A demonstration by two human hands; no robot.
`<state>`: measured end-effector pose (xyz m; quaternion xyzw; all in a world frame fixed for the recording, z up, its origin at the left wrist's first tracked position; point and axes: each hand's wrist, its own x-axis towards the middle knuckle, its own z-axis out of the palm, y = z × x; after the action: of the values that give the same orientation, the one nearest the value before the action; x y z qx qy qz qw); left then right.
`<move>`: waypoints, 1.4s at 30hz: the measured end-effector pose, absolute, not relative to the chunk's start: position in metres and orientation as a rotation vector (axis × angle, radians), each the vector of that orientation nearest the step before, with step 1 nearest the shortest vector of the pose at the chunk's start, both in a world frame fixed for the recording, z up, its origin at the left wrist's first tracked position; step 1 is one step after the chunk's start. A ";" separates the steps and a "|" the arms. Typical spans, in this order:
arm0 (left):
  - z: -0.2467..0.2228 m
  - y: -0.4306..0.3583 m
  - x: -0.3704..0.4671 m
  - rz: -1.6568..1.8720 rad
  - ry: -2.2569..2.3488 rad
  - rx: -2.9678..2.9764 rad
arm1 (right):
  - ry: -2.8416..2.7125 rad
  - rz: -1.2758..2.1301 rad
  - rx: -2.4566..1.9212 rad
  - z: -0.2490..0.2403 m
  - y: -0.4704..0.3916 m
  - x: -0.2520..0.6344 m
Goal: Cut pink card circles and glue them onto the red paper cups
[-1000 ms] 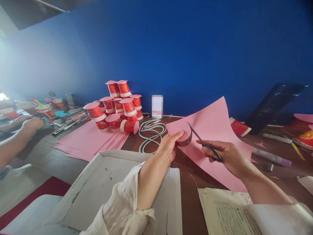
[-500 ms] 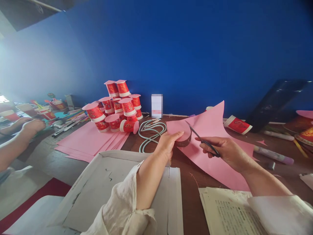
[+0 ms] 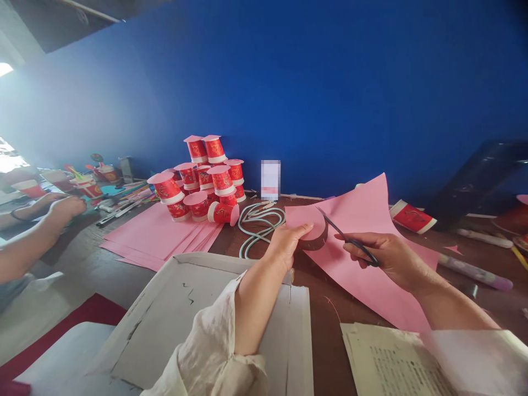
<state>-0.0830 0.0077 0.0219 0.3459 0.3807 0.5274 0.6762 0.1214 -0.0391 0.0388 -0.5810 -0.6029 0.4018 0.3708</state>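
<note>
A large pink paper sheet [image 3: 363, 220] stands raised off the table, its upper corner pointing up. My left hand [image 3: 289, 239] pinches its left part, where a rounded edge has been cut, with the thumb on top. In my right hand [image 3: 383, 256] is a pair of dark scissors [image 3: 348, 239], held by the handles. The blades reach up and left to the paper, along the rounded edge. Behind my left hand lies a coiled pale cable [image 3: 259, 223] on the brown table.
Red paper cups [image 3: 220, 181] with pink paper tops are stacked at the back left, by a pile of pink sheets [image 3: 144, 234]. A white box lid [image 3: 165, 324] and printed pages [image 3: 383, 357] lie in front. Another person's hands [image 3: 68, 209] are at far left.
The whole view has shifted slightly, so the things appear a little further right. Both hands keep their holds on the paper and the scissors.
</note>
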 end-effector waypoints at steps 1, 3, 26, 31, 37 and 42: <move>0.021 0.008 -0.083 1.184 0.855 0.796 | -1.549 1.038 -1.482 0.037 -0.039 0.123; 0.019 0.009 -0.083 1.172 0.845 0.838 | -1.552 1.047 -1.473 0.034 -0.040 0.126; 0.024 0.007 -0.084 1.172 0.862 0.853 | -1.563 1.048 -1.465 0.036 -0.039 0.125; 0.026 0.007 -0.084 1.182 0.850 0.831 | -1.530 1.072 -1.464 0.037 -0.039 0.124; 0.021 0.009 -0.084 1.185 0.883 0.869 | -1.538 1.058 -1.490 0.039 -0.044 0.124; 0.024 0.006 -0.084 1.163 0.922 0.939 | -1.529 1.083 -1.481 0.038 -0.044 0.125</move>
<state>-0.0845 0.0056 0.0243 0.4116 0.4038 0.5097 0.6385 0.1253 -0.0443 0.0384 -0.5767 -0.5955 0.4215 0.3677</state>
